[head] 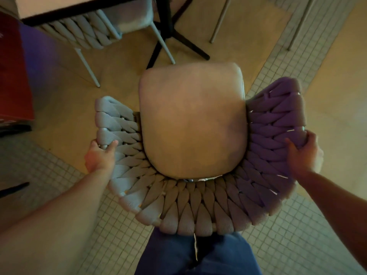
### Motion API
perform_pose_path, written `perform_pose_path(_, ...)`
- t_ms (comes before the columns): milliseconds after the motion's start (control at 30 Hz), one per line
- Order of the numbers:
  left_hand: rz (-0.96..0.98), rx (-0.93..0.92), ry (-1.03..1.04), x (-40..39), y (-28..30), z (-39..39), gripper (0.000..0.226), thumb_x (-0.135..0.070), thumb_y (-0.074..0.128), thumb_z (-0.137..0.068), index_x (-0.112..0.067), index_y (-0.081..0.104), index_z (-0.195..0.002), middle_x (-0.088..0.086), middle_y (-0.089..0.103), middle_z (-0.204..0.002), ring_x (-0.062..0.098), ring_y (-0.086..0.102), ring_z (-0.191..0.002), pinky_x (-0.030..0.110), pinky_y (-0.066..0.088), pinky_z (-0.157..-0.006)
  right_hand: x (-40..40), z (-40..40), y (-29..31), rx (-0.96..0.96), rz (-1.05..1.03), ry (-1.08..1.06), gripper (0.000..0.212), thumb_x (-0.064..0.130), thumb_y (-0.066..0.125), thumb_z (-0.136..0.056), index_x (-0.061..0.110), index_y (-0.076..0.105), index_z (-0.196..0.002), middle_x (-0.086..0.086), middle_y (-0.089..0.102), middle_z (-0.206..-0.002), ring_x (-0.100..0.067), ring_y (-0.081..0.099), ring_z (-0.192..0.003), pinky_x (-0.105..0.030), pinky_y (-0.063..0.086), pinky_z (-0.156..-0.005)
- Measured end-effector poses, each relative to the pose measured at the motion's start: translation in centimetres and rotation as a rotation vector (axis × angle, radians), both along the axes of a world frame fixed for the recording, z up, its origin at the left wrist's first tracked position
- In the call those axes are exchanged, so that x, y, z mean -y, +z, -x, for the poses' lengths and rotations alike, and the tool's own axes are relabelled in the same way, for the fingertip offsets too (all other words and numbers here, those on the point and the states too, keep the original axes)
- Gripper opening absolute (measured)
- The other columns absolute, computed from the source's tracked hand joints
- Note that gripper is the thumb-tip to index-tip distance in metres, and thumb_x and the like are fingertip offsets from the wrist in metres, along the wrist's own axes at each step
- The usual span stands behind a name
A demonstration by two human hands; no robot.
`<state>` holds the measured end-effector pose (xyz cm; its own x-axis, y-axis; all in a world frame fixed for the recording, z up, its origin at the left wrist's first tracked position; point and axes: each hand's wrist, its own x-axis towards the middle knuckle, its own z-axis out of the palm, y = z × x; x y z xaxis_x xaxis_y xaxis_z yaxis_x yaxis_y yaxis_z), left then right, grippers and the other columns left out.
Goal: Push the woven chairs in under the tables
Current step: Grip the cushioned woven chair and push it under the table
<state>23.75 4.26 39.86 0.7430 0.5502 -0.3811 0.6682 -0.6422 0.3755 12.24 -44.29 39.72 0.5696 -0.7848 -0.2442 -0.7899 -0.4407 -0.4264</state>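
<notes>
A woven chair (pixel 198 211) with a curved grey rope back and a beige seat cushion (pixel 192 120) stands right in front of me, seen from above. My left hand (pixel 100 155) grips the left edge of its woven back. My right hand (pixel 303 151) grips the right edge. The chair's front points toward a table (pixel 79 8) at the top left, whose black cross base (pixel 178 38) stands just beyond the cushion. A second woven chair (pixel 85 34) sits tucked under that table.
A red panel (pixel 14 72) stands at the far left. Thin metal legs (pixel 220 20) of other furniture rise at the top right. The floor is tan with bands of small white tiles (pixel 297 245). My jeans (pixel 198 255) show below the chair back.
</notes>
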Motion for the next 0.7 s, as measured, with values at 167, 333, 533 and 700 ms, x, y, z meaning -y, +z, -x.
perform_pose_path(167, -0.028, 0.006, 0.038, -0.7, -0.5, -1.7, 0.05, -0.046, 0.068, -0.082, -0.003, 0.057, -0.105, 0.026, 0.067, -0.102, 0.045, 0.063, -0.093, 0.044, 0.044, -0.072, 0.4, -5.5, -0.1, 0.024, 0.009, 0.089, 0.045, 0.039, 0.065, -0.083, 0.023, 0.051, -0.122, -0.021, 0.067, -0.109, -0.045, 0.061, -0.096, -0.045, 0.046, -0.077)
perform_pose_path(333, -0.06, -0.002, 0.072, 0.4, -0.6, -3.4, 0.052, -0.045, 0.068, -0.083, 0.001, 0.056, -0.107, 0.029, 0.067, -0.104, 0.047, 0.062, -0.095, 0.045, 0.043, -0.072, 2.0, -9.8, -0.3, 0.025, 0.014, 0.135, 0.047, 0.042, 0.065, -0.082, 0.025, 0.05, -0.123, -0.02, 0.068, -0.107, -0.044, 0.061, -0.096, -0.045, 0.046, -0.076)
perform_pose_path(533, -0.042, -0.019, 0.097, 2.3, -0.1, -5.3, 0.051, -0.044, 0.068, -0.084, 0.0, 0.057, -0.108, 0.027, 0.066, -0.108, 0.046, 0.061, -0.1, 0.043, 0.043, -0.076, 3.9, -12.9, -0.3, 0.025, -0.01, 0.147, 0.047, 0.042, 0.064, -0.081, 0.026, 0.049, -0.123, -0.019, 0.067, -0.11, -0.043, 0.06, -0.099, -0.046, 0.047, -0.079)
perform_pose_path(700, -0.005, -0.017, 0.127, 3.1, 0.0, -6.9, 0.051, -0.044, 0.069, -0.083, -0.002, 0.058, -0.11, 0.024, 0.067, -0.11, 0.043, 0.062, -0.101, 0.047, 0.048, -0.082, 4.9, -15.3, -0.2, 0.013, -0.022, 0.169, 0.047, 0.044, 0.064, -0.081, 0.026, 0.049, -0.122, -0.021, 0.067, -0.109, -0.044, 0.06, -0.099, -0.046, 0.046, -0.079)
